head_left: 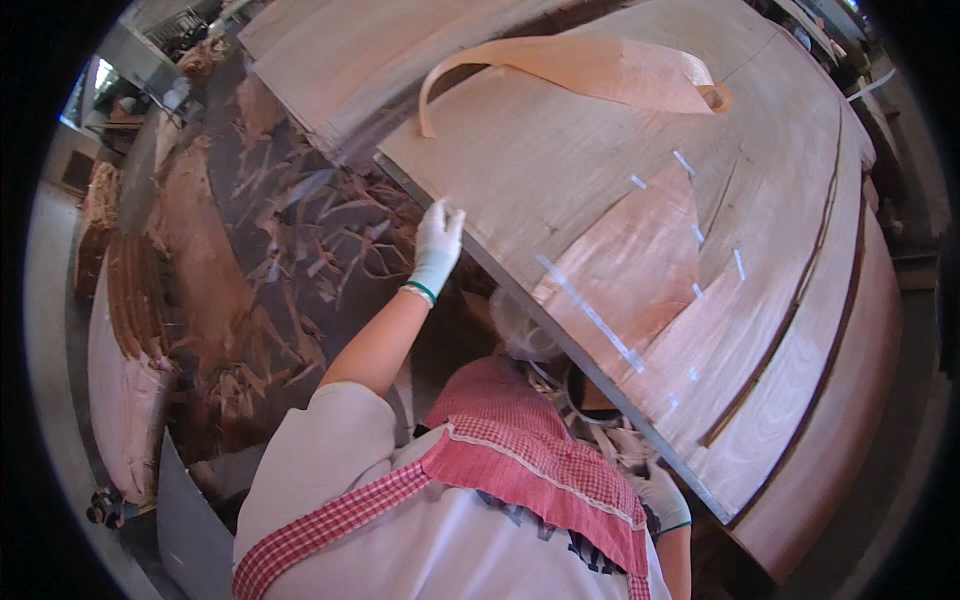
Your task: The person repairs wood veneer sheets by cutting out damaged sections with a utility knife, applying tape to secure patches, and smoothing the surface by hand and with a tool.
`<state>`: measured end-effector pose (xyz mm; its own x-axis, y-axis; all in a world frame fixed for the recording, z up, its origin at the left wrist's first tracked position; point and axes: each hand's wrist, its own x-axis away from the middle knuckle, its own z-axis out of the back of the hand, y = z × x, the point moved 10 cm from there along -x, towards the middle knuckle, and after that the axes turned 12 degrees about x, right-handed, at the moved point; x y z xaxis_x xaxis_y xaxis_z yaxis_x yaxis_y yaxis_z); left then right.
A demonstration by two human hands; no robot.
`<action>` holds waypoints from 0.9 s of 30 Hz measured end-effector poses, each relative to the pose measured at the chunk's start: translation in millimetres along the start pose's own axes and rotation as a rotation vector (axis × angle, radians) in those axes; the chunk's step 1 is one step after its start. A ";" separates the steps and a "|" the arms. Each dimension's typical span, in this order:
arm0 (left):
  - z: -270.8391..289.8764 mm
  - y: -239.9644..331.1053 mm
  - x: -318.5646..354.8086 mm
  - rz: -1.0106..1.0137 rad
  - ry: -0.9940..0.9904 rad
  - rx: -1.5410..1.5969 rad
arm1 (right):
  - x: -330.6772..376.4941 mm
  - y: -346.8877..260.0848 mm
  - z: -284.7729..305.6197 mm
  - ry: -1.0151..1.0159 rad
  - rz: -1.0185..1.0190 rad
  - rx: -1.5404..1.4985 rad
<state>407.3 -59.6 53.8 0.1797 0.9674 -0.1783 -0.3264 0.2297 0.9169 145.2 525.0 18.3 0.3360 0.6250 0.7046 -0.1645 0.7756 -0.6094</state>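
A large thin veneer sheet (600, 200), pale wood with short strips of clear tape over its cracks, fills the middle and right. My left hand (438, 243), in a white glove, reaches forward and grips the sheet's near edge by its left corner. My right hand (664, 498), also gloved, holds the same edge low at the right, its fingers partly hidden under the sheet. A curled strip of veneer (590, 68) lies on top of the sheet at the far side. My red checked apron (520, 465) shows at the bottom.
Torn veneer scraps (300, 230) litter the dark floor to the left. Stacks of veneer (125, 340) stand at the far left, and another sheet (340, 50) lies at the top left. More veneer layers (830, 400) curve beneath the sheet on the right.
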 end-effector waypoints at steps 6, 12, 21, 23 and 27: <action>117.4 -62.9 -77.6 0.073 0.238 -0.125 | 20.6 10.1 3.3 0.335 -0.176 -0.144; 97.1 -169.6 -156.7 0.676 0.013 0.540 | 30.6 -0.8 -29.1 0.514 -0.257 -0.003; 93.0 -221.3 -231.9 0.526 0.023 0.627 | -38.0 -138.7 -154.1 0.421 -0.239 -0.252; 87.2 -202.0 -237.9 0.427 -0.046 0.599 | -34.5 -164.9 -157.2 0.467 -0.159 -0.235; 90.5 -111.6 -251.0 0.022 -0.098 0.116 | -25.1 -167.3 -168.4 0.489 -0.328 -0.221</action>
<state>482.6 -337.7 28.5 0.2653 0.9558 -0.1268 -0.2226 0.1887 0.9565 320.5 364.6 41.3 0.7305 0.2043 0.6516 0.1967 0.8508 -0.4873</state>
